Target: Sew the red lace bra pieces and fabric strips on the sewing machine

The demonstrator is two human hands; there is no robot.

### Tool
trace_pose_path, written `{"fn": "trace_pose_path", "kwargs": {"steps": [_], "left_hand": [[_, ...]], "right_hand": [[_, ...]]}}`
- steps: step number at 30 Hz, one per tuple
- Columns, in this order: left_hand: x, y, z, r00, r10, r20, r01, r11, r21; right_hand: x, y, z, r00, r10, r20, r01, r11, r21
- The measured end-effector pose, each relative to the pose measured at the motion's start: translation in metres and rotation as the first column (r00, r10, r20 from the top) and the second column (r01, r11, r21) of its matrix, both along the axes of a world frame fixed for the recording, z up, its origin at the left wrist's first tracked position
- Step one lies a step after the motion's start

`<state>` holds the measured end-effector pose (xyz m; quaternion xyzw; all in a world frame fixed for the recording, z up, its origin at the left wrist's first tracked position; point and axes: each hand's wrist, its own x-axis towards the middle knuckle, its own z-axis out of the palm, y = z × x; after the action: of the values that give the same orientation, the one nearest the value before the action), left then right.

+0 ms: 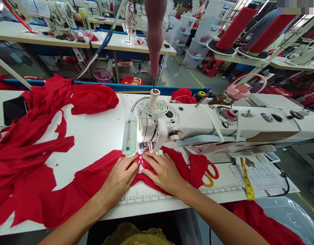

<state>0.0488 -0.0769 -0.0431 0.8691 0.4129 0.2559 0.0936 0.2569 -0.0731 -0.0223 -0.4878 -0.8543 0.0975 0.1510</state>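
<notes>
Red fabric (95,173) runs across the white table and under the needle area of a sewing machine (197,119). My left hand (122,175) lies on the fabric just left of the presser foot (144,146), its fingers stretched forward and spread a little. My right hand (164,170) rests on the cloth to the right of the foot, palm down, fingers extended. Between the hands shows a small white patch with crossing red strips (141,163). A lamp (130,134) hangs over the left fingertips, lighting the spot.
Heaped red cloth (26,153) covers the table's left side, beside a black phone (15,110). Scissors (212,173) lie partly under red cloth at right, near a yellow tape measure (247,180) on a written sheet (264,177). Red thread cones (235,29) stand behind. A plastic bin (292,214) sits below.
</notes>
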Motion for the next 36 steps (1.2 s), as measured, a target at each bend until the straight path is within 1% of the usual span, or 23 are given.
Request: {"fn": "trace_pose_path", "kwargs": {"steps": [4,10,16,19,28,33,36], "left_hand": [[-0.004,-0.003,-0.004,0.998,0.027,-0.055,-0.029,0.999,-0.033],[-0.006,-0.003,-0.008,0.998,0.012,-0.054,-0.011,1.000,0.024],[-0.006,-0.002,-0.008,0.999,0.000,-0.038,-0.001,0.999,-0.037],[-0.006,-0.002,-0.007,0.999,-0.004,-0.045,0.003,1.000,-0.022],[-0.007,0.000,-0.008,0.999,-0.018,-0.044,0.019,1.000,0.023],[-0.007,0.000,-0.006,0.998,-0.009,-0.066,0.007,0.999,-0.038],[-0.007,-0.002,-0.004,0.995,0.033,-0.092,-0.039,0.997,-0.066]], "right_hand": [[0.005,-0.002,-0.006,0.999,-0.038,-0.003,0.038,0.999,-0.003],[0.006,-0.003,-0.008,0.998,-0.036,-0.058,0.040,0.996,0.077],[0.007,-0.002,-0.010,0.997,-0.018,-0.075,0.029,0.990,0.141],[0.007,-0.001,-0.010,0.998,-0.028,-0.063,0.037,0.988,0.151],[0.007,-0.001,-0.011,0.998,-0.043,-0.049,0.048,0.991,0.121],[0.009,-0.002,-0.013,0.997,-0.047,-0.059,0.051,0.995,0.080],[0.011,-0.002,-0.012,0.998,-0.027,-0.048,0.028,0.999,0.025]]}}
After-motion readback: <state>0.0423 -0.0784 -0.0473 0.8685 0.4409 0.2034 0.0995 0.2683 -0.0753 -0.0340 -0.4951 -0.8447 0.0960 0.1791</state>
